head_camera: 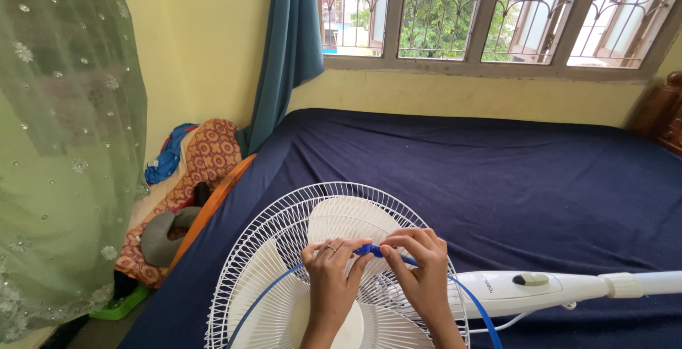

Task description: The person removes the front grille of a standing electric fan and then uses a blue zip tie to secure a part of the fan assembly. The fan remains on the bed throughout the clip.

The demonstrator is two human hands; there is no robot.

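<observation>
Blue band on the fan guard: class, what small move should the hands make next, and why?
Probably join the ends. The left hand and right hand pinch the blue band at the top of the white fan guard, while the rest already loops around the rim.

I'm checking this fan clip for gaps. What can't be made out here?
- Blue clip: the fingers of the left hand and the right hand cover most of it.
- White fan guard: lower part cut off by the bottom edge.
- Fan pole: runs off the right edge.
</observation>
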